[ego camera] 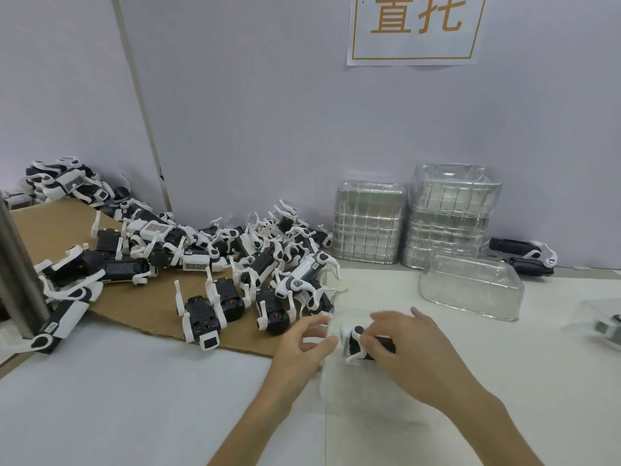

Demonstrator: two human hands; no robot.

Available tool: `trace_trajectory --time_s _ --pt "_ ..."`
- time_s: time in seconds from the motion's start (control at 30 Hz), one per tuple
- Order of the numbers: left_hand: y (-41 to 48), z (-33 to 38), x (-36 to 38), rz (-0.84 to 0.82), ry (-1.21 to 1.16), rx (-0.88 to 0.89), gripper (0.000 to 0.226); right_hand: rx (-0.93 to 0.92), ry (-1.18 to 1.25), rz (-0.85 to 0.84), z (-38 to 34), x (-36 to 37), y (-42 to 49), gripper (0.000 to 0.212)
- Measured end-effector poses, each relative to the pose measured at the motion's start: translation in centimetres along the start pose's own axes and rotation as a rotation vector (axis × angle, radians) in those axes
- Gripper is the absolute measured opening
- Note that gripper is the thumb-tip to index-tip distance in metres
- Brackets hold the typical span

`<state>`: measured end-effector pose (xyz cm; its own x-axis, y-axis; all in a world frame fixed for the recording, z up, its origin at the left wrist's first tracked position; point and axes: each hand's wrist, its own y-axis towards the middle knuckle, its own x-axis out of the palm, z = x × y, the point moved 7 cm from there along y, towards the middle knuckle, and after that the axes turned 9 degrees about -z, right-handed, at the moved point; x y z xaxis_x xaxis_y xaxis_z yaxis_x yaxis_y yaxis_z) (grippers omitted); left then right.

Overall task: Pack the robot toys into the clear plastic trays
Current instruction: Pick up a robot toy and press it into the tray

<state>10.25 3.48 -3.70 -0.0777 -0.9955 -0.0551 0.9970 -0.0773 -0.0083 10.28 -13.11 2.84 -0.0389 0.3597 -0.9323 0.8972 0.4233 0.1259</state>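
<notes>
My right hand (413, 354), palm down, had its grip clamped on a robot toy (358, 341) lying crosswise, white end left. My left hand (302, 344) pinched the clear tray (349, 388) by its edge.

The right hand (413, 351) holds a small black and white robot toy (355, 341), its fingers (389, 318) curled round it. The toy is at a clear tray (339, 395) on the white bench (134, 398). The tray looks blurry. The left hand (299, 348) pinches the tray's left edge. To the left, a big pile of robot toys (235, 257) lies on brown cardboard (141, 297). Two stacks of clear trays (447, 213) stand by the wall (268, 112). One more tray (470, 290) lies upside down in front of them. A paper sign (416, 28) hangs above.
</notes>
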Motion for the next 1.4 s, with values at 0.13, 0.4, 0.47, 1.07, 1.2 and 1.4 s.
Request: trace_trajectory --time_s 0.13,0.4,0.47,1.07,1.2,1.4 --pt "0.2 -0.5 1.4 -0.037 -0.326 -0.125 0.029 -0.027 0.84 0.138 -3.2 0.8 0.3 0.035" --pt "-0.1 -0.5 -0.8 0.128 -0.42 -0.102 0.032 0.32 1.215 0.133 -2.3 7.8 1.8 0.074" --pt "0.0 -0.5 -1.0 0.137 -0.428 -0.109 0.032 0.366 1.19 0.202 -0.3 7.6 1.5 0.073" --pt "0.3 -1.1 -1.6 0.182 -0.433 -0.131 0.024 0.583 1.162 0.392 20.4 -1.6 -6.8 0.036" --pt "0.2 -1.2 -2.1 0.234 -0.466 -0.121 0.019 0.629 1.12 0.431 23.7 -3.1 -7.3 0.035" --pt "0.2 -1.5 -2.8 0.282 -0.521 -0.098 0.021 0.772 0.888 0.583 26.5 -4.8 -6.7 0.028"
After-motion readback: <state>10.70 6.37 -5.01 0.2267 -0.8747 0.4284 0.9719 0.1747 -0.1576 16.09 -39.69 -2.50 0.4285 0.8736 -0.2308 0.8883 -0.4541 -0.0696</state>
